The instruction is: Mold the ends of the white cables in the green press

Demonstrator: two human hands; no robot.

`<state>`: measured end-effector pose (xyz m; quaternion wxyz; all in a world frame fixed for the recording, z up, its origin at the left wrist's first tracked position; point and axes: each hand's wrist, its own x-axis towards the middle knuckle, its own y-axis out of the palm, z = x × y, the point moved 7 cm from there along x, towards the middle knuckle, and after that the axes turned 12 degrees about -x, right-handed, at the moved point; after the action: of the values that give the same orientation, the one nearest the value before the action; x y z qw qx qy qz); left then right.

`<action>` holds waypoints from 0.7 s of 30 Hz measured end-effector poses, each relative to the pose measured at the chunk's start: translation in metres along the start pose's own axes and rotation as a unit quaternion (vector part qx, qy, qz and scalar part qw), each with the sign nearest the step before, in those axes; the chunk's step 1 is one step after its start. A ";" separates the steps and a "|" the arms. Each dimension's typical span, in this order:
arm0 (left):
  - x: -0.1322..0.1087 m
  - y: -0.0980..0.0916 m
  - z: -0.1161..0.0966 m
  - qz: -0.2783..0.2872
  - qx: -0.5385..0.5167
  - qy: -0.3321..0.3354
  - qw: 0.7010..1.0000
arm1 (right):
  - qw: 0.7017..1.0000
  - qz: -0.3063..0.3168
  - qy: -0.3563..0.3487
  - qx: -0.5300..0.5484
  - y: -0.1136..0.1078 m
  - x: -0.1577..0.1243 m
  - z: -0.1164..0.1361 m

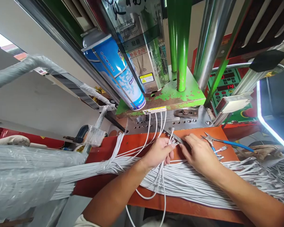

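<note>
My left hand [159,150] is closed on several thin white cables [162,186], pinched near their ends, where small metal plugs show. My right hand [201,154] lies just to the right, its fingers around the end of a narrow dark metal bar [177,137]. The plugs sit along or against this bar; their exact fit is hidden by the fingers. Beneath both hands a thick bundle of white cables [180,186] runs across the orange work board [137,201]. Several other cables [148,126] lead from under the green press head down toward the board.
Blue-handled pliers [234,144] lie beside my right hand. Behind stands a machine with a green plate [191,91], a drilled steel bed [201,121], and a blue spray can [118,74]. A control panel [223,86] is at right; a wrapped pipe [16,71] at left.
</note>
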<state>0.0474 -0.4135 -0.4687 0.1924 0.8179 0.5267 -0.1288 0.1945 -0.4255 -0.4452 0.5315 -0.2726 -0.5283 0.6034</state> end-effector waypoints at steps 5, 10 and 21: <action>0.001 0.001 0.002 -0.008 -0.014 -0.018 1.000 | 1.000 -0.018 0.020 0.002 -0.001 0.000 -0.004; 0.000 0.000 0.002 -0.015 -0.020 -0.012 1.000 | 0.999 -0.030 0.017 -0.002 -0.002 -0.001 -0.004; -0.002 0.003 0.002 -0.011 -0.030 -0.029 0.999 | 0.999 -0.036 -0.003 -0.026 -0.004 -0.002 0.000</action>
<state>0.0491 -0.4169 -0.4689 0.2306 0.8016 0.5338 -0.1390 0.1959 -0.4279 -0.4422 0.5436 -0.2653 -0.5549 0.5711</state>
